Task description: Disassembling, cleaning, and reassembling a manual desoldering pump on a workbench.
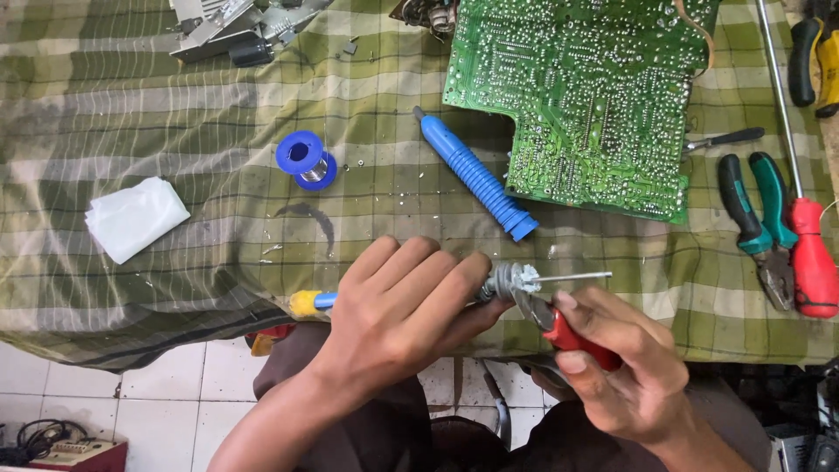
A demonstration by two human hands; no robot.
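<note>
The left hand (pixel 398 306) is wrapped around a soldering iron (pixel 516 281), tip pointing right, at the table's near edge. The right hand (pixel 625 367) grips red-handled pliers (pixel 559 325) — jaws at the iron's metal collar. Beyond lie a blue desoldering pump (pixel 476 175), a solder spool (pixel 306 160) and a green circuit board (pixel 585 96) on the checked cloth (pixel 175 105).

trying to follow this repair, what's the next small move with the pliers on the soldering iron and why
Probably a gentle twist or squeeze with the red-handled pliers. Their tip already sits on the grey collar at the base of the soldering iron's thin metal tip, the right hand holds the pliers, and the left hand steadies the iron's body, so both seem set.
</note>
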